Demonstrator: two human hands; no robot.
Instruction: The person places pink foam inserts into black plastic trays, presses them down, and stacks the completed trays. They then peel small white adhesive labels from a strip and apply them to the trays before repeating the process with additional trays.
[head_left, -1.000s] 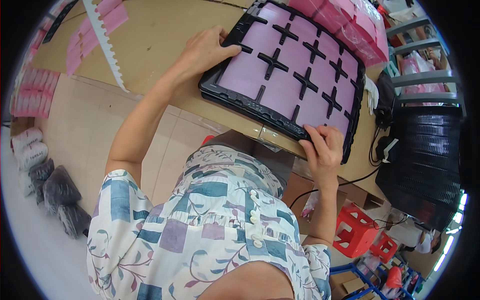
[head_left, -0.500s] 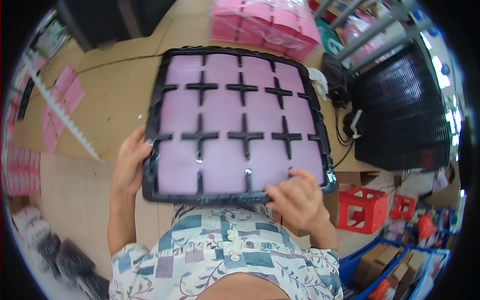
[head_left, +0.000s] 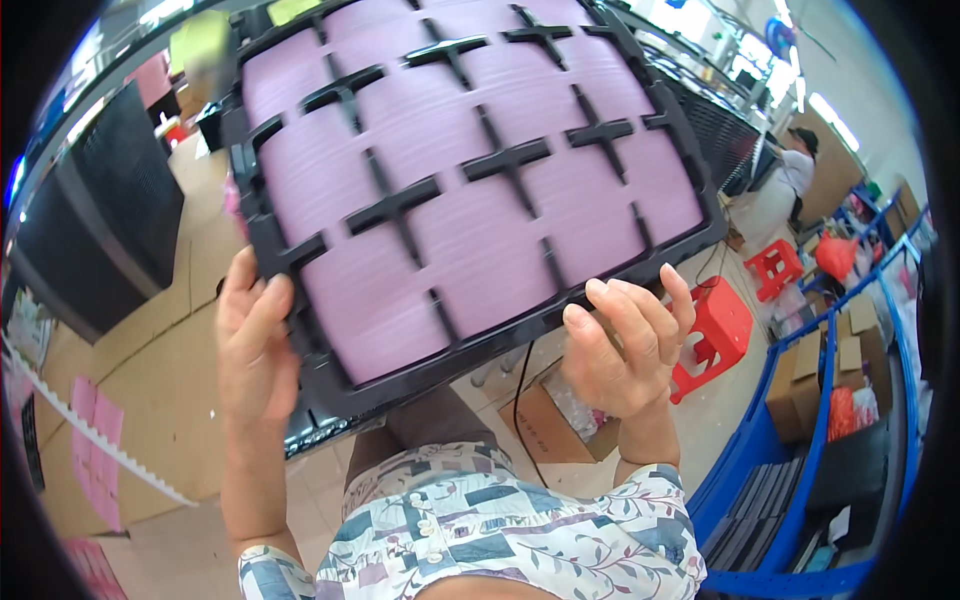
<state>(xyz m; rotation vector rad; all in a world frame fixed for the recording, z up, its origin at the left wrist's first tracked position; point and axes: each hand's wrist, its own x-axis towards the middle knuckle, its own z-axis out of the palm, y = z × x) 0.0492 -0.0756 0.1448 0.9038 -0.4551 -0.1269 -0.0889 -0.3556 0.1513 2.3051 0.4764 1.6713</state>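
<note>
Hands flank a black tray [head_left: 480, 338]: the left hand [head_left: 258, 350] clasps its side rim; the right hand [head_left: 628, 350], fingers parted, is at the lower rim, contact unclear. Raised right of the tan tabletop [head_left: 170, 420], it faces the wearer, long axis slanting up rightward. Beyond are a red stool [head_left: 728, 315] and blue shelving [head_left: 827, 370].

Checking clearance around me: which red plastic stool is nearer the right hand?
The larger-looking red plastic stool, just right of the right hand in the picture; the other red stool appears smaller, higher and farther right.
</note>
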